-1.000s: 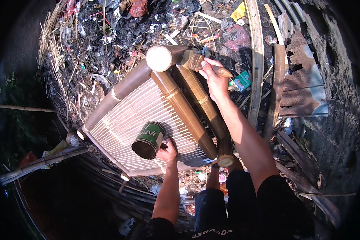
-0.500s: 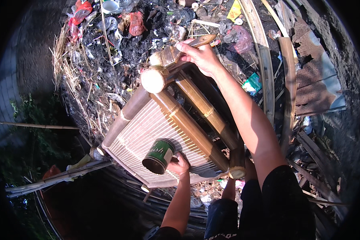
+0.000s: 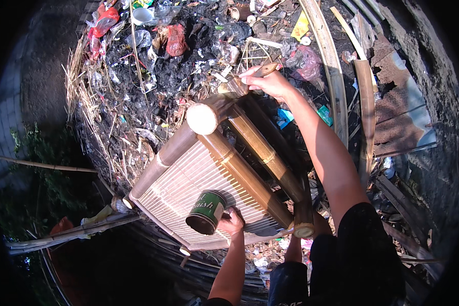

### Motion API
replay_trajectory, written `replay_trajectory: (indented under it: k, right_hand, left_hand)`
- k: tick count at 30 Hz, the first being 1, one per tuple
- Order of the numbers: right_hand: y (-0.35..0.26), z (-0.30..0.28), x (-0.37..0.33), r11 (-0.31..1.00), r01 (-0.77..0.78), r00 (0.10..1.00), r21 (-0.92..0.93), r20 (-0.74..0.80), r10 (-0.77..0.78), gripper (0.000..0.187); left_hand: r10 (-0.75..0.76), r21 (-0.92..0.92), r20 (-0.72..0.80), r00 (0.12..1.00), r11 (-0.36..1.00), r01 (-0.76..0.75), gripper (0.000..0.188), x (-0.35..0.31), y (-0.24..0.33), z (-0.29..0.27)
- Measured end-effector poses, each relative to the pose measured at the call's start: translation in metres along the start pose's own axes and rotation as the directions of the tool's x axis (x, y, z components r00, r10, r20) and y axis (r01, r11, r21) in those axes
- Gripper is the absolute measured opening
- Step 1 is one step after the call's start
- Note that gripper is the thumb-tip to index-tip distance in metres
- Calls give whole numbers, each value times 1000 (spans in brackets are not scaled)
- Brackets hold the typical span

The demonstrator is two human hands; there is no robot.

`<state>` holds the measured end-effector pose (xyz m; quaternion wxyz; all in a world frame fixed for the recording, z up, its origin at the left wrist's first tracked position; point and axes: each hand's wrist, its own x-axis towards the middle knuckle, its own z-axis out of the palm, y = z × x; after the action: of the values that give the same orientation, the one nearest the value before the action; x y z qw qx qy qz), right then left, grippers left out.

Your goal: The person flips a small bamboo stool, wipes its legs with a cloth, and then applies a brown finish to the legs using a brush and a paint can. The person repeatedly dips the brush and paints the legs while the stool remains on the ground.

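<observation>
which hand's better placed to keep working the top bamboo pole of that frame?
Right, probably. The right hand already grips a brush against the far end of the bamboo frame. The left hand is lower, busy holding a green can over the slatted seat.

A bamboo frame [image 3: 209,173] with a slatted panel stood in the middle, thick poles [image 3: 250,168] along its right side. A tin can [image 3: 205,212] lay on the slats near the front edge, the left hand [image 3: 232,222] just right of it. The right hand [image 3: 270,81] was behind the frame, on a brush handle [image 3: 250,79] at the pole ends. A litter heap [image 3: 188,46] lay behind; planks [image 3: 341,86] lay right.
</observation>
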<state>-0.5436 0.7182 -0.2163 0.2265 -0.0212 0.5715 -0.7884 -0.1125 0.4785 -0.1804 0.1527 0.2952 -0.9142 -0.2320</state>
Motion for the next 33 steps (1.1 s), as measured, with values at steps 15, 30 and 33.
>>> replay_trajectory:
  k: [15,30,33]
  right_hand:
    - [105,-46,82,957,-143,986,-253,-121,115,23]
    - [88,1,-27,914,37,972,404,-225,60,17]
    - [165,-36,-86,987,-3,959,-159,-280,-42,18]
  left_hand:
    - [-34,-151,-37,999,988,28,81,-2,-9,15]
    - [-63,166,3,998,984,62,79,-9,-23,3]
    - [-26,96,25,999,995,23,84,2,-9,13]
